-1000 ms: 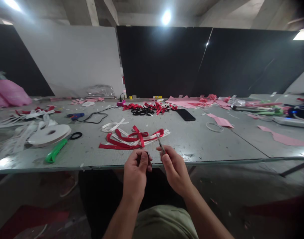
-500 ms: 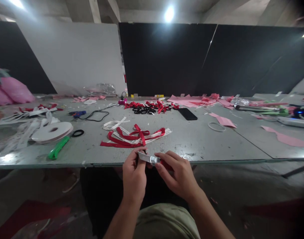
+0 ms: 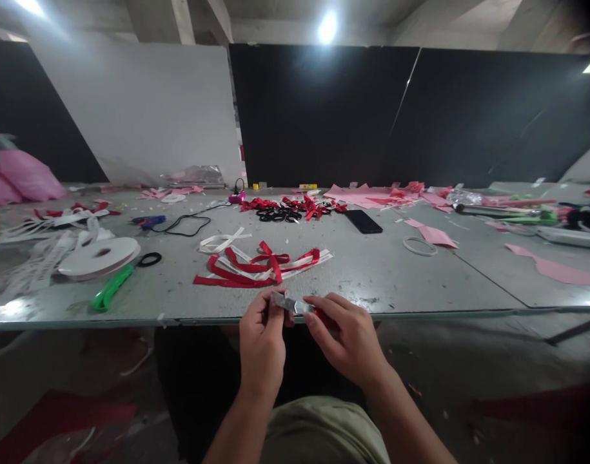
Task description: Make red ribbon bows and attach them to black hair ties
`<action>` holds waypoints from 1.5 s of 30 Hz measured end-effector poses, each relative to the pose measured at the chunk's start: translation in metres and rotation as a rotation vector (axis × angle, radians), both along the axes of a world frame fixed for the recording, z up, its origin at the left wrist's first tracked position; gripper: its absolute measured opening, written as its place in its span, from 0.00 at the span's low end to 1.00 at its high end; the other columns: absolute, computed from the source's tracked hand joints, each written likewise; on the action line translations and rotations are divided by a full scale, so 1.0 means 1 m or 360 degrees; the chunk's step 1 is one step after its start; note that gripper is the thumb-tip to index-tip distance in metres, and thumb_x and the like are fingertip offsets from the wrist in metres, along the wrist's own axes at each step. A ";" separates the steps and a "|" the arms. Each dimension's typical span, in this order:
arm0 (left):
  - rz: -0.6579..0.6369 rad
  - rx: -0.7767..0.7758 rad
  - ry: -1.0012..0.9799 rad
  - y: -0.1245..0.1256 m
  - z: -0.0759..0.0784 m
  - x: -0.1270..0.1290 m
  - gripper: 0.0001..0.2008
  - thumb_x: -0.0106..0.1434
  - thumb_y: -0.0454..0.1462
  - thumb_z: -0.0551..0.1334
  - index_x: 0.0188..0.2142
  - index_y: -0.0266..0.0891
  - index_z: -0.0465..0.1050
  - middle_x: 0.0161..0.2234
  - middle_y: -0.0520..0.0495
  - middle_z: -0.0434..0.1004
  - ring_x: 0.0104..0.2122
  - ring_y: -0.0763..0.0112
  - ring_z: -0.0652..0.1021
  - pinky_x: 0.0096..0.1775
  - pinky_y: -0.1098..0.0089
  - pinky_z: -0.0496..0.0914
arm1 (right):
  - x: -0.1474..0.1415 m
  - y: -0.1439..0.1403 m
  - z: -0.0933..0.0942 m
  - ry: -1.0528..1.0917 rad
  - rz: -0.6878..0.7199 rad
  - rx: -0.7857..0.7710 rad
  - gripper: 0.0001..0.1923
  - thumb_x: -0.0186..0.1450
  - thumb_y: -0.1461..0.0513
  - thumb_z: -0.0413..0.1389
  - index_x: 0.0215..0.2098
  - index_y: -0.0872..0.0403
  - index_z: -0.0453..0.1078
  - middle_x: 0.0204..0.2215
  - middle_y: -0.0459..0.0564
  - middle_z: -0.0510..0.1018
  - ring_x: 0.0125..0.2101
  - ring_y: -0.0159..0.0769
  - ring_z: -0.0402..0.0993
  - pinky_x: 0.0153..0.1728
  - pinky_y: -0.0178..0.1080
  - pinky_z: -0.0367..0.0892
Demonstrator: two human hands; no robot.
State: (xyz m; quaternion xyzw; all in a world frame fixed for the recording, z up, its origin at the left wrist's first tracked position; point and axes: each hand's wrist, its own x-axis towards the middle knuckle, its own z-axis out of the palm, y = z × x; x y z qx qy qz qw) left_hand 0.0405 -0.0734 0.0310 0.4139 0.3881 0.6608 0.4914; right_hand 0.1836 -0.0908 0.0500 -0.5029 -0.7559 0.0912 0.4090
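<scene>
Both of my hands are held together just in front of the near edge of the grey table (image 3: 372, 277). My right hand (image 3: 345, 338) grips a small cutter (image 3: 291, 303) by its red handle, its metal blade lying level and pointing left. My left hand (image 3: 263, 335) is closed, thumb and fingers pinching at the blade's left end; whatever else lies between those fingers is hidden. Just beyond my hands, a loose pile of red and white ribbon strips (image 3: 260, 267) lies on the table.
To the left lie a white ribbon spool (image 3: 98, 256), a green utility knife (image 3: 111, 288) and a black ring (image 3: 149, 260). Further back are red bows with black hair ties (image 3: 289, 209), a blue glue gun (image 3: 149, 222), a black phone (image 3: 363, 221), pink paper (image 3: 430, 235) and a white ring (image 3: 418, 246).
A second ago my right hand held the blade upright, apart from my left hand. The blade has since swung down level, and my left fingers have closed on its end.
</scene>
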 end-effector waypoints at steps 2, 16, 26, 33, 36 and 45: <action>-0.0012 0.0017 0.0019 0.001 0.000 0.000 0.10 0.64 0.43 0.62 0.40 0.40 0.73 0.27 0.53 0.69 0.27 0.77 0.69 0.31 0.76 0.66 | 0.000 0.001 0.002 0.0009 -0.0013 0.0000 0.16 0.68 0.55 0.51 0.48 0.54 0.74 0.33 0.51 0.76 0.29 0.34 0.71 0.30 0.36 0.63; -0.0566 -0.0350 -0.0708 0.002 0.015 -0.006 0.14 0.51 0.39 0.73 0.36 0.35 0.79 0.21 0.53 0.66 0.22 0.81 0.66 0.28 0.77 0.65 | 0.000 0.000 0.006 0.0049 -0.0016 -0.0002 0.15 0.68 0.56 0.52 0.48 0.53 0.74 0.30 0.49 0.74 0.27 0.32 0.69 0.29 0.35 0.61; -0.0524 -0.0327 -0.0746 0.002 0.015 -0.007 0.16 0.48 0.40 0.75 0.36 0.35 0.80 0.21 0.53 0.69 0.22 0.81 0.68 0.30 0.77 0.69 | 0.001 -0.007 0.009 0.0012 -0.0088 -0.0034 0.14 0.68 0.55 0.52 0.47 0.50 0.74 0.28 0.46 0.73 0.25 0.31 0.69 0.28 0.35 0.59; -0.0369 -0.0421 -0.0863 0.000 0.014 0.003 0.16 0.47 0.38 0.75 0.36 0.36 0.79 0.29 0.49 0.76 0.26 0.76 0.74 0.33 0.74 0.73 | -0.002 -0.010 0.007 -0.0014 -0.0197 -0.0005 0.14 0.68 0.54 0.52 0.47 0.49 0.73 0.32 0.46 0.76 0.28 0.32 0.72 0.30 0.35 0.61; -0.0342 -0.0495 -0.0937 -0.001 0.012 0.003 0.16 0.47 0.36 0.75 0.35 0.36 0.79 0.31 0.48 0.77 0.28 0.75 0.75 0.34 0.74 0.74 | -0.001 -0.008 0.003 -0.0094 -0.0254 0.0083 0.14 0.68 0.54 0.52 0.48 0.49 0.73 0.33 0.47 0.76 0.28 0.33 0.73 0.30 0.35 0.61; -0.0315 -0.0428 -0.0871 0.000 0.010 0.006 0.17 0.44 0.40 0.77 0.33 0.36 0.79 0.30 0.50 0.76 0.28 0.79 0.73 0.33 0.78 0.72 | -0.001 -0.005 -0.004 -0.0176 -0.0323 0.0223 0.15 0.68 0.53 0.53 0.48 0.51 0.73 0.32 0.47 0.76 0.29 0.34 0.73 0.31 0.35 0.62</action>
